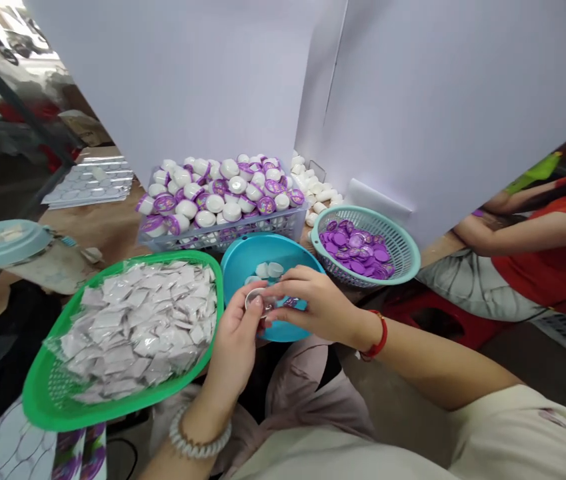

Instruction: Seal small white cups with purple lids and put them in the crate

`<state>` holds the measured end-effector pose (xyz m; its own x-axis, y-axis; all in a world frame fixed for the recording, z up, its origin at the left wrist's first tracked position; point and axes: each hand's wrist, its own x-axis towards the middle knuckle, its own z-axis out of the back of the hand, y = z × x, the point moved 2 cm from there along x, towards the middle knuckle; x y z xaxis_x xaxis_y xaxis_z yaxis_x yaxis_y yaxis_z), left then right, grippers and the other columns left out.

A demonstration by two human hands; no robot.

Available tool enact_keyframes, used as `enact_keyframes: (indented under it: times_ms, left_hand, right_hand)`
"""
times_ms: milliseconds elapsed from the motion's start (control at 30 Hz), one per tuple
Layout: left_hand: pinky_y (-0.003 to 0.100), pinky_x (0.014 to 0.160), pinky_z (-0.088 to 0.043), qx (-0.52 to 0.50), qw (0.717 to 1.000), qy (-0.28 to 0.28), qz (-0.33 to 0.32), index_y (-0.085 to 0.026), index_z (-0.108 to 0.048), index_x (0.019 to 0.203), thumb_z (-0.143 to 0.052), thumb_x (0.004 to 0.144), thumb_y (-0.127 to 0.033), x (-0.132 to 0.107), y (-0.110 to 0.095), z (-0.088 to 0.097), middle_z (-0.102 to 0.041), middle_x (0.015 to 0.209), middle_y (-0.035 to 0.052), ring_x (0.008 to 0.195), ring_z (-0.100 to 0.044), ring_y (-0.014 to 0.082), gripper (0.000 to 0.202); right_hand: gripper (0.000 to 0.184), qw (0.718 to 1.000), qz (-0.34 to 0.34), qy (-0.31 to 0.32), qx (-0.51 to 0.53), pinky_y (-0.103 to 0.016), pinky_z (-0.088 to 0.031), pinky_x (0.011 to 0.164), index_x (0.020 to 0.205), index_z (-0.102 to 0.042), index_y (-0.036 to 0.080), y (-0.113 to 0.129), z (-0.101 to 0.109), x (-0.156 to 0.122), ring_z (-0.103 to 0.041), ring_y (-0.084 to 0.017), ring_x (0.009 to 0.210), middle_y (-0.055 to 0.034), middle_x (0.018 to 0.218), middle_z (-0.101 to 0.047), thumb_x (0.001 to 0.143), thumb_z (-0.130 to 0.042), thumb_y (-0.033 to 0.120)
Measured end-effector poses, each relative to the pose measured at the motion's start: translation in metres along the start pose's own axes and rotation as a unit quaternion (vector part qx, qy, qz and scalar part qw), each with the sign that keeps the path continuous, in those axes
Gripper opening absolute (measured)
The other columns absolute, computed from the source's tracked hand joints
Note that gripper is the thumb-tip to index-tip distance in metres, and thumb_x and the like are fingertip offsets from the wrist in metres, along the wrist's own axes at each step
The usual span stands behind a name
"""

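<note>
The left hand (pixel 233 337) is closed around a small round pale piece (pixel 256 301), pinching it between thumb and fingers just above the bowl; the right hand (pixel 313 303) is curving in from 3 o'clock, its fingertips meeting the same piece beside a scrap of purple foil (pixel 290 301), though whether it is gripping anything I cannot tell; the work in hand is sitting right at these fingertips, where the two hands are handling the piece together, its exact form partly hidden by the fingers; a white beaded bracelet (pixel 199 433) is circling the left wrist and a red cord bracelet (pixel 375 337) the right; directly beneath the hands a round blue plastic bowl (pixel 273 255) is holding a few white caps (pixel 269 270); at 9 o'clock a green plastic basket (pixel 113 417) is carrying a heap of small white sachets (pixel 137 327); at 2 o'clock a teal plastic colander (pixel 403 247) is holding loose purple foil discs (pixel 355 250); at 12 o'clock a grey-blue plastic crate (pixel 223 235) is brimming with white pots with purple lids (pixel 223 197); further round at 3 o'clock a co-worker in a red top (pixel 543 267) is sitting apart, one bare arm (pixel 513 233) reaching across.
</note>
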<state>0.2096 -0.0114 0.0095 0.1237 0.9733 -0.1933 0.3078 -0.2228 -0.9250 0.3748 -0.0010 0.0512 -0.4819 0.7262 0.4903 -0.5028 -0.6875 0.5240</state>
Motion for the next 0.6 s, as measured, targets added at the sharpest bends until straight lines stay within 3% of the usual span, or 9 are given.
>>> enact_keyframes:
  times_ms: [100, 167, 200, 233, 267, 400, 500, 600]
  left_hand:
    - [0.018, 0.056, -0.046, -0.014, 1.000, -0.003, 0.027, -0.020, -0.073, 0.112, -0.084, 0.082, -0.049, -0.001, -0.001, 0.002, -0.074, 0.102, 0.0022, 0.064, -0.058, 0.0073, 0.043]
    - [0.017, 0.053, -0.045, -0.006, 0.999, -0.013, 0.040, -0.021, -0.073, 0.110, -0.086, 0.080, -0.043, -0.002, -0.005, 0.004, -0.075, 0.108, 0.0029, 0.062, -0.060, 0.0067, 0.040]
    - [0.017, 0.052, -0.045, -0.004, 0.999, -0.018, 0.047, -0.022, -0.074, 0.110, -0.085, 0.079, -0.040, -0.002, -0.008, 0.005, -0.075, 0.111, 0.0031, 0.062, -0.061, 0.0067, 0.038]
    - [0.016, 0.051, -0.045, -0.005, 0.998, -0.023, 0.055, -0.022, -0.075, 0.110, -0.085, 0.078, -0.038, -0.003, -0.011, 0.005, -0.075, 0.111, 0.0032, 0.061, -0.061, 0.0066, 0.037]
    - [0.017, 0.051, -0.045, -0.010, 0.998, -0.027, 0.064, -0.021, -0.076, 0.109, -0.084, 0.076, -0.035, -0.003, -0.014, 0.004, -0.076, 0.110, 0.0035, 0.060, -0.061, 0.0065, 0.037]
    - [0.020, 0.053, -0.050, -0.059, 0.992, -0.007, 0.108, -0.015, -0.080, 0.108, -0.083, 0.069, -0.034, -0.005, -0.025, -0.002, -0.078, 0.101, 0.0076, 0.061, -0.065, 0.0102, 0.044]
    - [0.022, 0.055, -0.052, -0.096, 0.987, 0.020, 0.127, -0.012, -0.081, 0.110, -0.087, 0.068, -0.043, -0.007, -0.030, -0.005, -0.078, 0.100, 0.0091, 0.063, -0.067, 0.0122, 0.053]
    - [0.018, 0.053, -0.049, -0.074, 0.990, 0.021, 0.117, -0.014, -0.079, 0.113, -0.096, 0.064, -0.041, -0.010, -0.032, -0.007, -0.076, 0.100, 0.0053, 0.060, -0.063, 0.0074, 0.059]
  right_hand:
    - [0.038, 0.999, -0.041, 0.007, 0.023, -0.028, -0.057, 0.080, 0.129, -0.070, 0.021, -0.022, 0.020, -0.008, -0.073, -0.018, 0.092, -0.0063, 0.105, -0.079, 0.097, -0.078, 0.041]
    - [0.025, 0.985, -0.136, 0.033, -0.102, -0.028, -0.056, 0.081, 0.121, -0.072, 0.020, -0.060, 0.045, -0.008, -0.073, -0.019, 0.094, -0.0079, 0.111, -0.079, 0.102, -0.070, 0.036]
    - [0.020, 0.957, -0.204, 0.060, -0.199, -0.029, -0.055, 0.085, 0.119, -0.074, 0.019, -0.084, 0.059, -0.007, -0.073, -0.020, 0.098, -0.0098, 0.114, -0.078, 0.105, -0.063, 0.029]
    - [0.024, 0.910, -0.274, 0.109, -0.290, -0.031, -0.054, 0.090, 0.123, -0.074, 0.020, -0.110, 0.072, -0.006, -0.072, -0.022, 0.104, -0.0112, 0.121, -0.077, 0.106, -0.058, 0.024]
    - [0.030, 0.891, -0.299, 0.139, -0.312, -0.033, -0.054, 0.092, 0.129, -0.073, 0.017, -0.135, 0.083, -0.004, -0.072, -0.025, 0.107, -0.0151, 0.126, -0.075, 0.101, -0.062, 0.019]
    - [0.042, 0.852, -0.335, 0.212, -0.343, -0.034, -0.055, 0.090, 0.129, -0.076, 0.014, -0.207, 0.100, 0.002, -0.074, -0.031, 0.106, -0.0214, 0.128, -0.074, 0.088, -0.071, 0.011]
    - [0.036, 0.838, -0.338, 0.231, -0.361, -0.034, -0.054, 0.087, 0.120, -0.080, 0.015, -0.224, 0.100, 0.002, -0.075, -0.031, 0.102, -0.0196, 0.119, -0.078, 0.086, -0.070, 0.011]
    - [0.030, 0.837, -0.336, 0.200, -0.384, -0.036, -0.053, 0.088, 0.114, -0.081, 0.015, -0.218, 0.110, 0.001, -0.074, -0.032, 0.103, -0.0179, 0.112, -0.081, 0.089, -0.064, 0.013]
